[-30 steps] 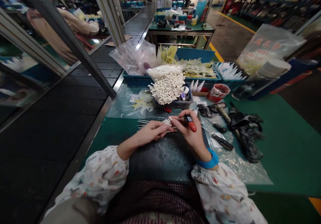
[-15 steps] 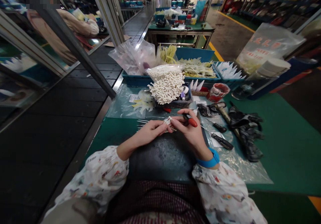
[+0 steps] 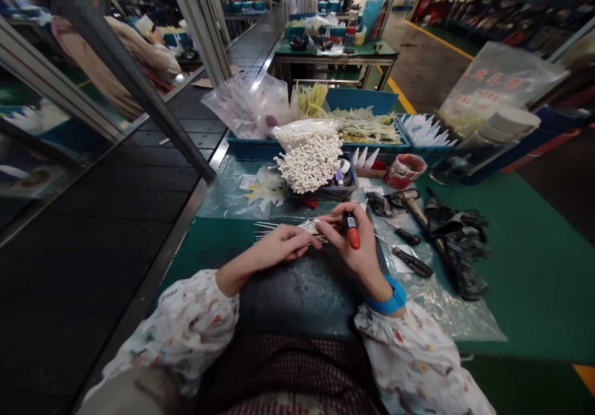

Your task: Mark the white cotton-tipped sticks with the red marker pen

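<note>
Just below frame centre, we're seeing the left hand (image 3: 283, 243) lowering from the cluster it was raising onto white-tipped sticks (image 3: 309, 225), loosely curled, grip unclear; the right hand (image 3: 367, 251) is pinching a white tip (image 3: 317, 220), tucking a red-ended tool (image 3: 353, 238); stick handling is seemingly continuing.
</note>
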A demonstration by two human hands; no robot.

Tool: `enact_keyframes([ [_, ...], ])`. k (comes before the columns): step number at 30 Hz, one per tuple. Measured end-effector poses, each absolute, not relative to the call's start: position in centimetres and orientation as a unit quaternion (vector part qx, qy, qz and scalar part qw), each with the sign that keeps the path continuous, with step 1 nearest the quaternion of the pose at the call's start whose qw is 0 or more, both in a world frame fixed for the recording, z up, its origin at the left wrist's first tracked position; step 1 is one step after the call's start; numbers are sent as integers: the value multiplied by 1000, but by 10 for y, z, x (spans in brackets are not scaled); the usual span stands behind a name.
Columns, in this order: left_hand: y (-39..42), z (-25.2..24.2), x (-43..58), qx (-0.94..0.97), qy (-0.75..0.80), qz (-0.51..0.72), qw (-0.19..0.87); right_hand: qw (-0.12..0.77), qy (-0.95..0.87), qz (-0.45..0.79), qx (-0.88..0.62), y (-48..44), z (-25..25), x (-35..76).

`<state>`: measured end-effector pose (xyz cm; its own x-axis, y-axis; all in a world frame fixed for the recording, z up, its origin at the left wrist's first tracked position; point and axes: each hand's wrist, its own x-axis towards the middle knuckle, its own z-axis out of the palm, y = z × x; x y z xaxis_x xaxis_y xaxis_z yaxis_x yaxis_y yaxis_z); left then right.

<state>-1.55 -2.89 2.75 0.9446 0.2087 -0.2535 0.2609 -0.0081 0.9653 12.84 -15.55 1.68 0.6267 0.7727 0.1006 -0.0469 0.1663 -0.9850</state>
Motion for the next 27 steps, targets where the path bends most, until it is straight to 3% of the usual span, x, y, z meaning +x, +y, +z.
enact_keyframes([
  [16, -28, 37, -17, 769, 149, -57, 619, 617, -421, 252, -615, -162, 19, 136],
  [22, -33, 31, -15, 779, 178, 53, 598, 618, -425, 117, -651, -163, 19, 127],
  [27, -41, 31, -14, 793, 207, 111, 562, 630, -434, 82, -639, -162, 11, 120],
])
